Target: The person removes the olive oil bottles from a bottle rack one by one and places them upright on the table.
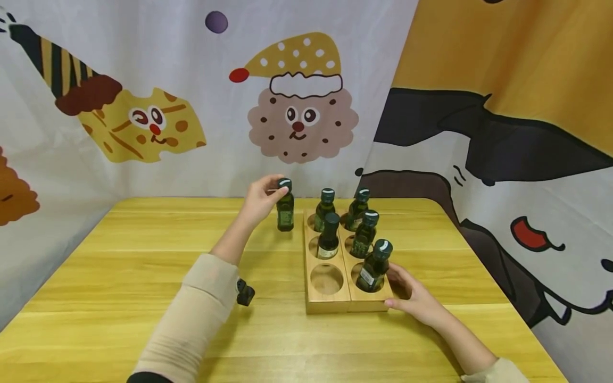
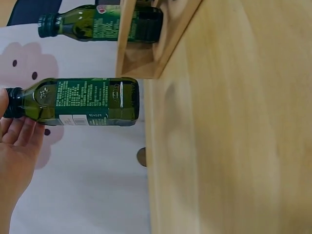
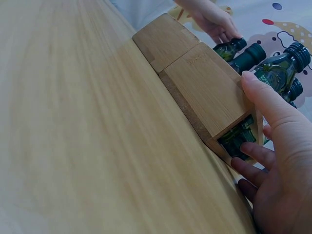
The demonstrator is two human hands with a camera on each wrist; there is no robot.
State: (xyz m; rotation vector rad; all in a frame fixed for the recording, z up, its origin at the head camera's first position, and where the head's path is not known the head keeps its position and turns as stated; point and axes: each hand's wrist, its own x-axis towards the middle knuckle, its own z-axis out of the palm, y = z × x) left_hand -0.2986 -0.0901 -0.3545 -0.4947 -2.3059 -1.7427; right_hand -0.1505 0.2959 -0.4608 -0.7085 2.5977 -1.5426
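Note:
My left hand (image 1: 261, 201) pinches a small green glass bottle (image 1: 286, 213) by its dark cap, upright and off to the left of a wooden bottle rack (image 1: 328, 307). The left wrist view shows this bottle's green label (image 2: 82, 95) and a barcode low on it. My right hand (image 1: 417, 299) grips the rack's near right corner, thumb at the front and fingers along the open side. Several similar bottles stand in the rack's round holes, among them a leaning bottle (image 1: 373, 268) beside the right hand. At the near left, a round hole (image 1: 327, 279) shows its wooden floor.
The rack stands on a wooden table (image 1: 143, 255) right of the middle. A curtain (image 1: 191, 64) with cartoon figures hangs behind the table's far edge. By the left sleeve (image 1: 191, 314) is a small black device (image 1: 245, 293).

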